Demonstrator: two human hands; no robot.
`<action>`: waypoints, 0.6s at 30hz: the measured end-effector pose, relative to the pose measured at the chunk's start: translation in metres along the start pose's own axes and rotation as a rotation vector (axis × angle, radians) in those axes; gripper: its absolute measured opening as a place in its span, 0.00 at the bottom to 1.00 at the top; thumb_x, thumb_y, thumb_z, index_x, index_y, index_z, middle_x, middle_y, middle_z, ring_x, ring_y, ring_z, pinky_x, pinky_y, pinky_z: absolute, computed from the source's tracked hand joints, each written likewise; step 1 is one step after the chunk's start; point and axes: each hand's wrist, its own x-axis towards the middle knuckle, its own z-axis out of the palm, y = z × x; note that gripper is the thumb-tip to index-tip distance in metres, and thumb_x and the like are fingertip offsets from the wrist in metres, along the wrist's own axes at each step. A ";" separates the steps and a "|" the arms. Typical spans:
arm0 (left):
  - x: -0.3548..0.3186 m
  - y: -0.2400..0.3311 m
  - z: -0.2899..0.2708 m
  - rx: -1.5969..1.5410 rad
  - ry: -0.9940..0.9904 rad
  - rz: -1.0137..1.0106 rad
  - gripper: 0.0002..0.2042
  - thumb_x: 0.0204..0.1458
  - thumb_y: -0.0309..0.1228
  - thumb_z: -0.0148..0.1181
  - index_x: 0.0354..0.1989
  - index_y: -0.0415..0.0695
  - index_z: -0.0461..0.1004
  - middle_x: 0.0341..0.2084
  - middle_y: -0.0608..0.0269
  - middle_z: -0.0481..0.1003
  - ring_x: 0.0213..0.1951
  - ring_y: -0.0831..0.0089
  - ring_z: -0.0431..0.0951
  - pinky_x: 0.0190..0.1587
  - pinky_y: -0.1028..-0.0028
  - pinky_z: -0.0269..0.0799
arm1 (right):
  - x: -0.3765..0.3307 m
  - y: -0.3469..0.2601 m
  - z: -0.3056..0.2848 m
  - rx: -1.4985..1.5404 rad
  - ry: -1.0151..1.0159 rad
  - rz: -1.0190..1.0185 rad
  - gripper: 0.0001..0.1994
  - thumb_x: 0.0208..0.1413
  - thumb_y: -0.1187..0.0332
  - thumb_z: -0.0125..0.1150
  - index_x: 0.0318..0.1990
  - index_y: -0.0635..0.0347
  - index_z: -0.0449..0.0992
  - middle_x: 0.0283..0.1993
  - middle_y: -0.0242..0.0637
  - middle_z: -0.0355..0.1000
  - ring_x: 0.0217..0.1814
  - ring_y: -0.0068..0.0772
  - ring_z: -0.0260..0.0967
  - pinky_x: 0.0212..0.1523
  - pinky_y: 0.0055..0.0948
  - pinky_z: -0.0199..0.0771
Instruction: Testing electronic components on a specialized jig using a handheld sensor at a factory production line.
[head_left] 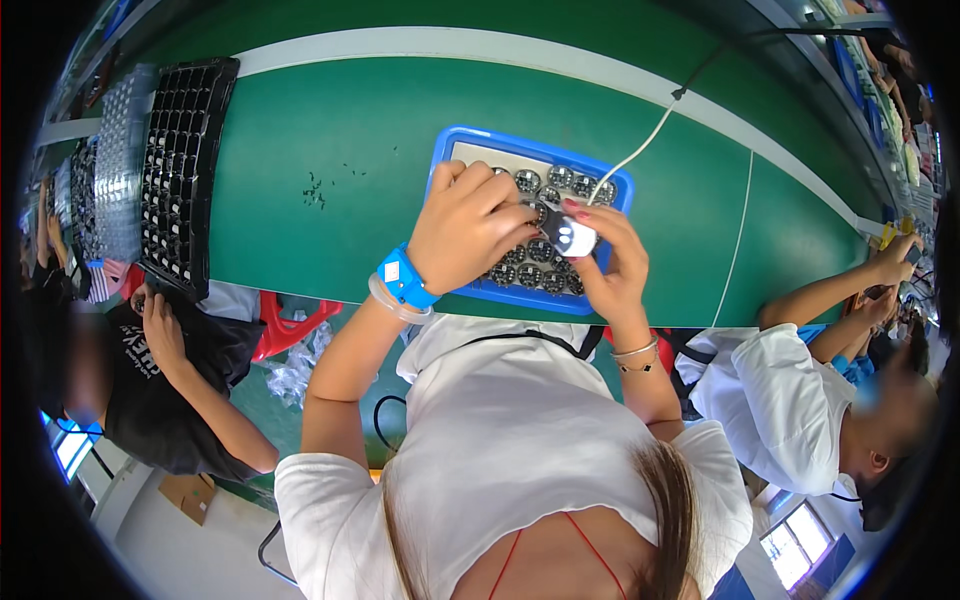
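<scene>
My left hand (460, 228), with a blue wristband, is closed over the middle of a blue tray (622, 190). Its fingertips meet by a dark part there; what they pinch is mostly hidden. A small white device (573, 237) with a bright face and a black end sits between the thumb and fingers of my right hand (618, 262). From it a white cable (645, 143) runs up to the far right. The black end of the device is close to my left fingertips. Several dark, shiny round parts (530, 275) lie in rows on the tray's pale lining.
Small black bits (315, 190) are scattered on the green table (330, 120). A black tray with many pockets (182, 160) stands at the left, beside stacked clear trays (122, 165). One person in black (170, 390) sits at left, another in white (780, 400) at right.
</scene>
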 end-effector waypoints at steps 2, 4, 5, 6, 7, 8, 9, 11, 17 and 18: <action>0.000 -0.002 0.000 0.018 -0.007 0.014 0.08 0.38 0.35 0.68 0.27 0.51 0.78 0.23 0.74 0.65 0.31 0.73 0.66 0.39 0.70 0.55 | -0.005 0.001 0.001 0.029 0.034 0.016 0.17 0.49 0.74 0.62 0.48 0.65 0.71 0.50 0.46 0.72 0.53 0.40 0.68 0.56 0.36 0.64; 0.001 -0.004 0.002 0.036 -0.013 0.027 0.08 0.38 0.35 0.67 0.27 0.51 0.78 0.23 0.74 0.65 0.31 0.73 0.66 0.39 0.70 0.55 | -0.011 0.002 0.004 0.238 0.185 0.167 0.18 0.52 0.73 0.61 0.51 0.66 0.68 0.51 0.44 0.71 0.54 0.35 0.67 0.56 0.34 0.63; 0.002 -0.006 0.006 0.084 -0.033 0.052 0.07 0.38 0.36 0.67 0.27 0.51 0.78 0.23 0.74 0.65 0.31 0.73 0.66 0.39 0.70 0.55 | -0.012 0.003 0.004 0.288 0.214 0.190 0.19 0.54 0.71 0.60 0.52 0.66 0.66 0.51 0.43 0.70 0.54 0.33 0.66 0.57 0.32 0.63; 0.003 -0.008 0.007 0.131 -0.053 0.078 0.07 0.38 0.36 0.67 0.26 0.51 0.78 0.23 0.73 0.65 0.31 0.72 0.66 0.40 0.70 0.55 | -0.011 0.001 0.003 0.288 0.214 0.188 0.19 0.54 0.71 0.60 0.52 0.66 0.66 0.51 0.43 0.70 0.54 0.33 0.66 0.57 0.32 0.63; 0.005 -0.009 0.007 0.132 -0.052 0.079 0.07 0.38 0.36 0.67 0.26 0.51 0.78 0.23 0.73 0.65 0.31 0.72 0.66 0.40 0.70 0.55 | -0.010 -0.001 0.001 0.314 0.276 0.183 0.19 0.54 0.71 0.60 0.52 0.66 0.66 0.51 0.43 0.70 0.54 0.33 0.67 0.57 0.32 0.63; 0.006 -0.009 0.006 0.090 -0.071 0.066 0.07 0.38 0.36 0.67 0.26 0.51 0.78 0.23 0.73 0.65 0.31 0.72 0.66 0.40 0.69 0.55 | -0.008 -0.003 0.000 0.339 0.337 0.179 0.19 0.55 0.71 0.60 0.53 0.67 0.66 0.51 0.43 0.70 0.54 0.33 0.67 0.57 0.32 0.63; 0.007 -0.010 0.006 0.049 -0.089 0.054 0.07 0.39 0.35 0.67 0.26 0.51 0.78 0.23 0.73 0.65 0.31 0.72 0.66 0.41 0.69 0.56 | -0.006 -0.003 -0.003 0.322 0.322 0.173 0.20 0.55 0.70 0.60 0.53 0.67 0.65 0.51 0.43 0.70 0.54 0.33 0.67 0.57 0.32 0.63; 0.012 -0.009 0.000 0.026 -0.072 0.053 0.06 0.39 0.35 0.67 0.26 0.51 0.79 0.23 0.72 0.66 0.31 0.72 0.66 0.41 0.69 0.56 | -0.003 -0.002 -0.008 0.322 0.315 0.174 0.19 0.53 0.73 0.61 0.52 0.67 0.66 0.49 0.43 0.69 0.52 0.33 0.67 0.56 0.31 0.63; 0.024 -0.021 -0.002 0.060 -0.041 0.027 0.06 0.40 0.34 0.66 0.28 0.51 0.78 0.24 0.71 0.66 0.32 0.71 0.66 0.41 0.68 0.56 | 0.008 0.000 -0.018 0.254 0.200 0.123 0.18 0.53 0.74 0.60 0.52 0.67 0.67 0.50 0.43 0.70 0.54 0.34 0.67 0.57 0.33 0.62; 0.026 -0.024 -0.002 0.072 -0.081 0.063 0.06 0.40 0.33 0.66 0.28 0.51 0.78 0.24 0.71 0.66 0.32 0.71 0.66 0.41 0.68 0.56 | 0.011 -0.002 -0.019 0.212 0.162 0.113 0.18 0.52 0.75 0.60 0.51 0.66 0.68 0.50 0.43 0.71 0.54 0.35 0.67 0.57 0.34 0.63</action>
